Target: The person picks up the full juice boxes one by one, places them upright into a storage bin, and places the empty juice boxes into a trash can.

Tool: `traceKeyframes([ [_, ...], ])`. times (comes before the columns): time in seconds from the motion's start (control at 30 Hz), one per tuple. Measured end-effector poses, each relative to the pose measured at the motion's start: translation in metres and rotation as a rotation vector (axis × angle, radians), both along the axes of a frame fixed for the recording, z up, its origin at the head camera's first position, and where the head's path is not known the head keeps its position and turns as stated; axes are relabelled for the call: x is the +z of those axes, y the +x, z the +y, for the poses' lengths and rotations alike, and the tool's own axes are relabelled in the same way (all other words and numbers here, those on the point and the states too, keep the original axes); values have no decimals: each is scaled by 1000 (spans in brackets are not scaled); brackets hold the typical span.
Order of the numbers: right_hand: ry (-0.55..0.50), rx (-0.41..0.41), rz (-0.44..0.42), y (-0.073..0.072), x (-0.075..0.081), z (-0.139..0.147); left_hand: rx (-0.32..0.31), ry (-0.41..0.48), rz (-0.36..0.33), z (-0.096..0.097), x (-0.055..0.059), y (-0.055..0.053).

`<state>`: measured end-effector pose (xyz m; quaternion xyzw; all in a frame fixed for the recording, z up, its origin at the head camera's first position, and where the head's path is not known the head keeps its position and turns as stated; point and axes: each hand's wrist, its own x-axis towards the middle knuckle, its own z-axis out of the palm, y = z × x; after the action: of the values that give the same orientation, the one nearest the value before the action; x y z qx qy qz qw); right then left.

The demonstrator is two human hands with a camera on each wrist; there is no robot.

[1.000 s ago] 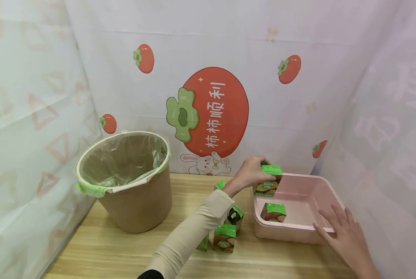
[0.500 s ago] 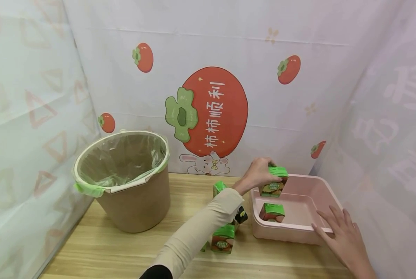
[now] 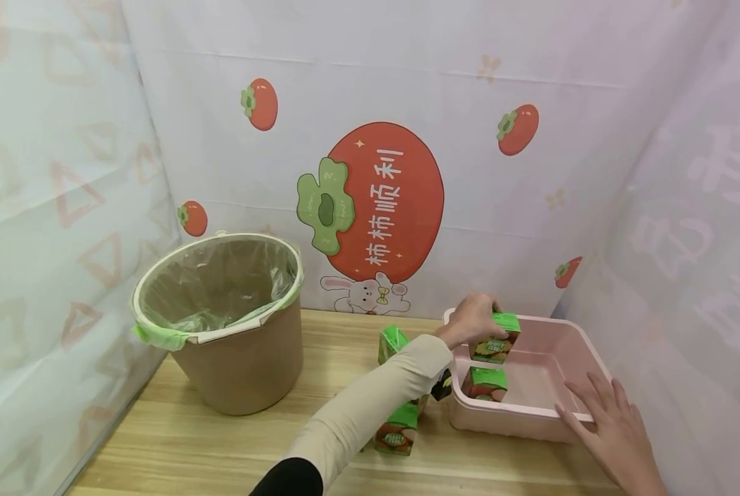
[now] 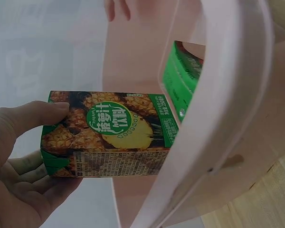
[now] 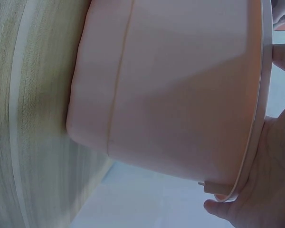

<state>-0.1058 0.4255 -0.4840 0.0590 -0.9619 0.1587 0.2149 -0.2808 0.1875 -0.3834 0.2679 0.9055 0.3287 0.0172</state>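
My left hand (image 3: 474, 320) grips a small pineapple juice box (image 4: 118, 133) by one end, thumb on its printed face and fingers beneath. The juice box is inside the left part of the pink tub (image 3: 531, 409), below the level of its back rim in the head view. A second green-topped juice box (image 3: 486, 384) stands in the tub's front left corner, close in front of the held one. My right hand (image 3: 614, 434) rests on the tub's front right corner with its fingers spread and fairly straight over the rim.
Several more green-topped juice boxes (image 3: 397, 428) stand on the wooden table (image 3: 221, 455) left of the tub, partly hidden by my left sleeve (image 3: 370, 406). A brown bucket (image 3: 246, 372) lined with a clear bag stands at the left. Printed cloth walls surround the table.
My left hand has moved right and down with the pineapple juice box, from over the tub's left rim into the tub. The right hand stays on the rim.
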Motion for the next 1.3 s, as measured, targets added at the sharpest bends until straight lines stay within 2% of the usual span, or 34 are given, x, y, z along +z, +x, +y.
traceKeyframes([
  [0.23,-4,-8,1,3,-3,2,15,-26,-27,9,-9,-1],
  [0.33,-4,-12,-7,3,-2,2,-7,-67,-9,10,-14,-1],
  [0.4,-4,-15,-12,3,-1,3,-13,-108,24,15,-23,-5],
  [0.5,0,-18,-13,3,0,3,-27,-141,47,15,-28,-6],
  [0.57,-4,-13,-9,2,0,3,-41,-142,50,16,-32,-7],
  [0.63,-6,-8,-4,2,0,2,-64,-132,45,12,-31,-5],
  [0.7,-6,-4,2,2,-1,2,-81,-125,30,12,-36,-5],
  [0.77,-6,-5,3,2,-1,1,-80,-117,26,15,-44,-7],
  [0.9,-5,-5,9,2,-3,2,-75,-123,-43,21,-56,-12],
  [1.0,-5,-2,6,2,-4,1,-73,-141,-84,28,-70,-21],
  [1.13,-11,-10,-18,2,-3,0,-90,-133,-110,41,-97,-38],
  [1.2,-17,-16,-26,2,-3,-1,-111,-128,-116,45,-106,-44],
  [1.3,-15,-18,-25,2,-2,-1,-103,-135,-118,50,-116,-50],
])
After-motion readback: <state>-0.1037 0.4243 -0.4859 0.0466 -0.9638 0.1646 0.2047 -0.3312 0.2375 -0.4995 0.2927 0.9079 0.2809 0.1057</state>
